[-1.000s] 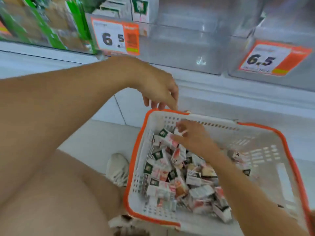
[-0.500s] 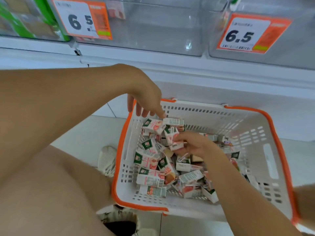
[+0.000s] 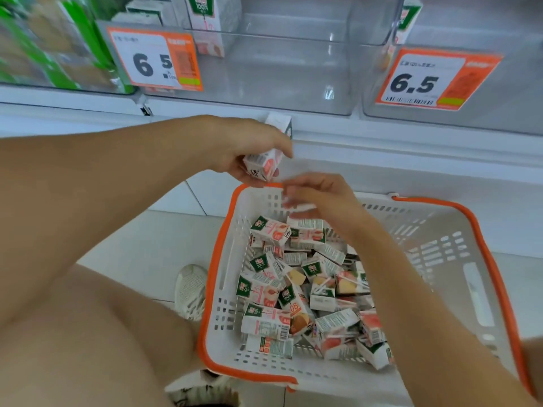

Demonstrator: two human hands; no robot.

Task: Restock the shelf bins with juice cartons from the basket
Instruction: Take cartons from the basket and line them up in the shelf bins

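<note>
One carton gripped inside left fingers.

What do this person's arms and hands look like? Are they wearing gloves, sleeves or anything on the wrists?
Both arms are bare as far as the picture shows: no sleeves reach the forearms. The left hand and the right hand wear no gloves, and no watch, bracelet or ring can be made out, though the right hand's fingers are blurred. No cables or markings anywhere.

I see a white shelf ledge carrying orange price tags marked 6.5, pale floor tiles below, under bright, even store light.
</note>
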